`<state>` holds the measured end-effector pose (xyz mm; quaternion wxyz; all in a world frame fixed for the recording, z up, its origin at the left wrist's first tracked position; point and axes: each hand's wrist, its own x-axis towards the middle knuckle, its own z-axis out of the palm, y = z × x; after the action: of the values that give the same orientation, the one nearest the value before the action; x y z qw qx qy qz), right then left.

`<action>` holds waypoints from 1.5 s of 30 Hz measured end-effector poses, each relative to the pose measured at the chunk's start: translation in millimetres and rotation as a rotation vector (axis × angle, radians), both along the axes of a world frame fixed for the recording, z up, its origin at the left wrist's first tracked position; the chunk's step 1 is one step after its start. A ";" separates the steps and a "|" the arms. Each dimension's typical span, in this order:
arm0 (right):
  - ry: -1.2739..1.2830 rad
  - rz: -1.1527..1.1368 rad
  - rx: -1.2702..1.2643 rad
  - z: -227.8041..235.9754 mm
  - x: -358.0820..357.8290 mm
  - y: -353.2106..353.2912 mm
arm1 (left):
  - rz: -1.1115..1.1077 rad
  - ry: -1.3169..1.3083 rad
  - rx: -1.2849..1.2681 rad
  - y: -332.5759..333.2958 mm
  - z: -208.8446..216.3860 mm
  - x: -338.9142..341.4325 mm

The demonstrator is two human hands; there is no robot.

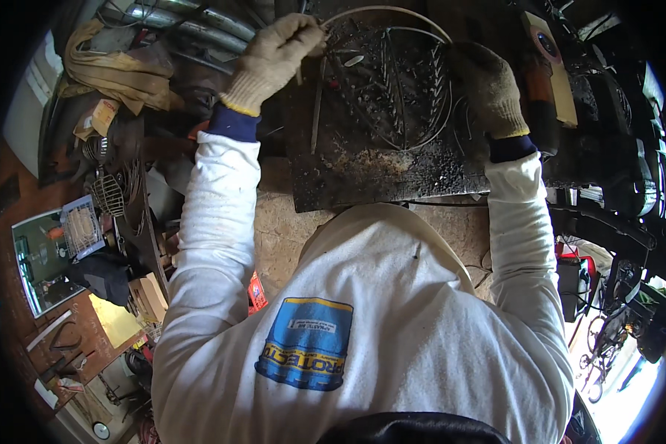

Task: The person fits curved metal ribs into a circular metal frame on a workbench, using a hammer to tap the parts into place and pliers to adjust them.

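Observation:
A thin curved metal rod (386, 9) arches between my two gloved hands, above the dark workbench (325, 185). My left hand (283, 55) is closed, with the rod's left end between thumb and fingers. At the other end, my right hand (490, 89) appears closed on the rod, though deep shadow covers its fingertips. Below the arch lies a round wire frame (422, 144) with thin bars and twisted, leaf-like pieces inside it. A straight thin strip (319, 107) rests left of the frame, and a small pale oval piece (354, 61) lies near its top.
Dark grit covers the bench around the frame. To the right is an orange-bodied power tool (540, 85), seemingly an angle grinder. Metal tubes (192, 29) and a tan cloth (118, 70) lie at the far left, with a small cardboard box (96, 118) nearer.

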<state>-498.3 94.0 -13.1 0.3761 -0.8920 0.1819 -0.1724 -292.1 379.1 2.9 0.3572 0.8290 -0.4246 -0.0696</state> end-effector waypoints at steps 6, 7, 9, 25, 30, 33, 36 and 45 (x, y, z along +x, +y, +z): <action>-0.170 0.401 0.045 12.8 -9.6 -15.7 | 0.005 0.755 -0.352 10.9 46.1 -25.8; -0.262 0.553 -0.266 11.4 -9.7 -25.2 | 0.015 0.744 -0.365 14.9 49.3 -29.6; -0.242 0.503 -0.334 6.9 -17.1 -24.0 | 0.091 0.791 -0.366 26.0 54.0 -43.4; 0.175 0.471 0.760 16.3 -35.3 71.7 | 0.292 0.406 -0.483 120.0 -36.9 -153.3; 0.114 0.709 0.666 28.1 -9.5 163.2 | 0.616 0.203 -0.418 215.7 -55.0 -174.7; 0.049 0.734 0.549 23.0 3.3 211.1 | 1.043 0.646 -0.981 308.4 -43.2 -172.4; 0.105 0.813 0.566 9.7 2.5 242.6 | 1.307 0.616 -1.426 441.0 -90.1 -122.0; 0.293 0.557 0.388 -23.3 27.4 361.9 | 1.702 0.109 0.544 704.9 -168.5 -10.3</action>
<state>-471.0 456.0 -36.5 0.5407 -0.8347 0.0131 0.1038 -302.4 1084.0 -165.6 0.0988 0.9149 0.3828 0.0814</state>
